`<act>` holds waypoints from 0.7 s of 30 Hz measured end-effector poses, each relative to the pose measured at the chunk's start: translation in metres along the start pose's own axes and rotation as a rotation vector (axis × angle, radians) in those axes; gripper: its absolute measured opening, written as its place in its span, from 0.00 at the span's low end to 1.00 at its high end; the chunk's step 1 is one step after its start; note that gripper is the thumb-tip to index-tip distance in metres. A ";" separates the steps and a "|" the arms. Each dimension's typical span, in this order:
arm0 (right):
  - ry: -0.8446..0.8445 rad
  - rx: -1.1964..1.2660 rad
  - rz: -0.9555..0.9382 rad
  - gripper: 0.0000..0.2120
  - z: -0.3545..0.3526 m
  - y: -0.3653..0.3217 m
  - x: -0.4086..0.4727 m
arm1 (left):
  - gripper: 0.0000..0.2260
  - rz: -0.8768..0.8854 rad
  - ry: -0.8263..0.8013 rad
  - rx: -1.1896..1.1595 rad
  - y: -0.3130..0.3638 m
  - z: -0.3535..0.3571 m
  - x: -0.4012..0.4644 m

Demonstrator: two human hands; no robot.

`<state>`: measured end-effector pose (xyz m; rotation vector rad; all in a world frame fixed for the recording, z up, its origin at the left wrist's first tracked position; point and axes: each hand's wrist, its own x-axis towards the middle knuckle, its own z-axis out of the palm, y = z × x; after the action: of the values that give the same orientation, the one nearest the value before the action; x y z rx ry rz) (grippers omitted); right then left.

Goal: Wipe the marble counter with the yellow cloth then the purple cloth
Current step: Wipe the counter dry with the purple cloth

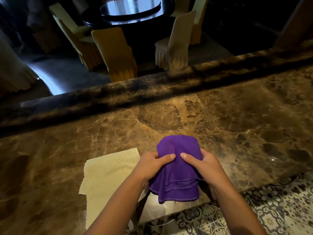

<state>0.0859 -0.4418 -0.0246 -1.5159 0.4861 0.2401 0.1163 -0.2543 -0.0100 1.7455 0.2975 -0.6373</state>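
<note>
I hold the purple cloth (177, 168) with both hands above the near edge of the brown marble counter (237, 116). My left hand (152, 165) grips its left side and my right hand (201, 165) grips its right side, thumbs on top. The cloth is bunched and folded, and its lower edge hangs down past the counter's front. The pale yellow cloth (108, 175) lies spread flat on the counter just left of my left hand, with part of it under my left forearm.
A raised dark marble ledge (152, 89) runs along the counter's far side. Beyond it stand covered chairs (116, 53) and a round dark table (130, 9). Patterned floor tiles (271, 211) show below the counter's front edge at the right.
</note>
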 end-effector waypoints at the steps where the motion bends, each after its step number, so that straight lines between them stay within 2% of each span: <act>1: -0.045 0.139 0.022 0.13 0.001 -0.004 -0.004 | 0.10 -0.007 -0.027 -0.044 0.001 -0.001 -0.004; 4: -0.150 0.400 0.101 0.19 0.002 -0.013 -0.010 | 0.13 0.002 -0.044 -0.169 0.004 -0.005 -0.014; 7: -0.221 0.473 0.181 0.20 0.005 -0.024 -0.016 | 0.18 0.048 -0.013 -0.274 0.005 -0.014 -0.025; 12: -0.318 0.329 0.106 0.19 0.026 -0.038 -0.028 | 0.13 0.109 0.026 -0.396 -0.001 -0.035 -0.044; 16: -0.369 0.196 0.005 0.20 0.055 -0.048 -0.042 | 0.20 0.113 0.058 -0.471 -0.016 -0.064 -0.065; 21: -0.470 0.053 -0.072 0.17 0.109 -0.047 -0.067 | 0.13 0.150 0.057 -0.504 -0.040 -0.110 -0.106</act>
<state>0.0650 -0.3270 0.0453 -1.3659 0.0625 0.5081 0.0380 -0.1249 0.0341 1.2877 0.3302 -0.3635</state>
